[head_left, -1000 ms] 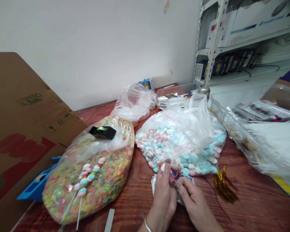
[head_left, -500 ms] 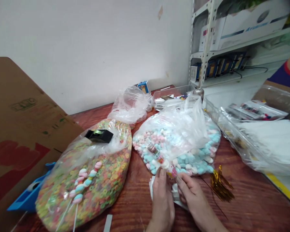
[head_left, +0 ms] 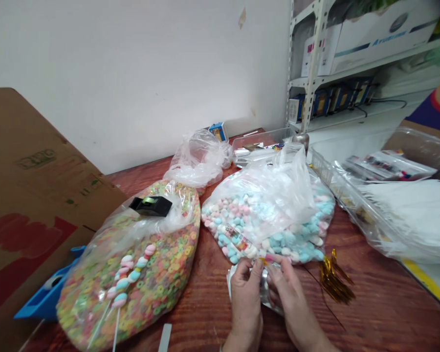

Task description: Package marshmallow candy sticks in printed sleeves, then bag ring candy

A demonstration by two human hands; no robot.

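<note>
My left hand (head_left: 246, 296) and my right hand (head_left: 289, 298) meet low in the middle, fingers pinched together. Between them they hold the stick end of a candy skewer (head_left: 242, 242) and a small clear wrapper (head_left: 266, 293) that lies under both hands. The skewer's sweets lean up and left over the bag of pink, white and blue candies (head_left: 275, 215). To the left lies a large bag of colourful ring candies (head_left: 146, 264) with a finished marshmallow skewer (head_left: 130, 274) and a black tape dispenser (head_left: 150, 206) on top.
Gold twist ties (head_left: 335, 281) lie just right of my hands. A cardboard box (head_left: 33, 195) and blue tape dispenser (head_left: 46, 298) sit at the left. Clear plastic trays (head_left: 374, 215) fill the right, a crumpled plastic bag (head_left: 200, 159) is behind, and metal shelves (head_left: 315, 63) stand at the back.
My hands have slipped slightly lower and the candy skewer now tilts flatter, its stick end pinched between both hands over the wrapper. The view shifted a little left earlier on.
</note>
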